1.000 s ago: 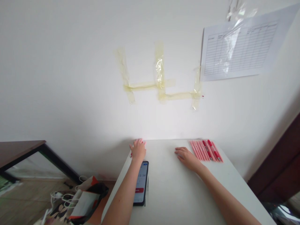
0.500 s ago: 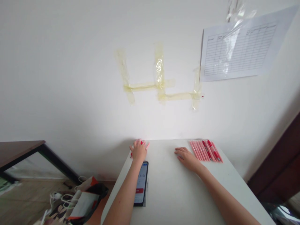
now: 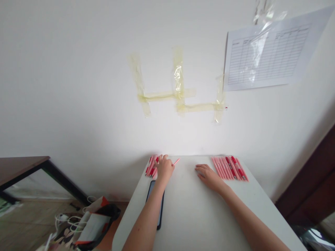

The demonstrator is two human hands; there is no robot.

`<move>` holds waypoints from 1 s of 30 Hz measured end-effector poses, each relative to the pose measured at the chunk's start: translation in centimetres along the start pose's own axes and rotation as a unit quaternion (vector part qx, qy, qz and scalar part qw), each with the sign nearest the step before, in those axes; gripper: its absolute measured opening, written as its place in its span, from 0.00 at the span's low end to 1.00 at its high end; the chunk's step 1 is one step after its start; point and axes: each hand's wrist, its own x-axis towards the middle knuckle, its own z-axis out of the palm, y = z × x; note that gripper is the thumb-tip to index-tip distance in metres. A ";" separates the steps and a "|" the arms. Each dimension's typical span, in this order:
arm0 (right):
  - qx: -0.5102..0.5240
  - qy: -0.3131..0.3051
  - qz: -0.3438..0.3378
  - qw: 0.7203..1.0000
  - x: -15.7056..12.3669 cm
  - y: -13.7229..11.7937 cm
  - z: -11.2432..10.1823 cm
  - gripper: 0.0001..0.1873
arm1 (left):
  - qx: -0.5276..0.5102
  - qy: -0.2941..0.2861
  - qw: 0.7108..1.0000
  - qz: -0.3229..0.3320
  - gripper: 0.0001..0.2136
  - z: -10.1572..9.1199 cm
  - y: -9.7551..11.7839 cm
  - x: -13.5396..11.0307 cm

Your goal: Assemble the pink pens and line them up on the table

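Left hand [image 3: 165, 168] inward from table edge [image 3: 134, 199]

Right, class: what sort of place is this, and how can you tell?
Probably a workroom or office corner: a white table against the wall, a gridded sheet up there, and a row of pens.

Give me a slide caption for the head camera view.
A slim pink pen pokes out from the left hand; the right hand rests near a row of pink and red pens.
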 end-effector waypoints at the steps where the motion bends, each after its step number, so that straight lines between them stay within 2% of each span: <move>1: 0.003 0.012 0.004 1.000 0.0 0.1 0.0 0.22 | -0.010 -0.007 1.000 0.002 0.10 0.0 0.8 -0.4; 6: 0.012 0.072 0.000 0.997 0.1 0.4 -0.2 0.25 | -0.040 -0.006 0.997 0.059 0.09 1.1 4.4 -2.7; 11: 0.004 0.056 -0.025 0.998 0.0 0.2 -0.4 0.23 | -0.070 -0.016 0.994 0.080 0.09 2.8 6.3 -4.3; 20: -0.010 0.027 -0.020 0.999 0.2 0.5 0.2 0.17 | -0.133 0.006 0.989 0.064 0.09 4.8 6.7 -5.3; 25: -0.018 0.021 -0.017 0.999 0.4 0.6 0.4 0.16 | -0.156 0.008 0.986 0.061 0.09 5.0 6.8 -5.5; 30: -0.033 0.032 -0.003 0.999 0.3 0.4 -0.2 0.15 | -0.154 0.005 0.987 0.041 0.08 4.8 6.6 -5.6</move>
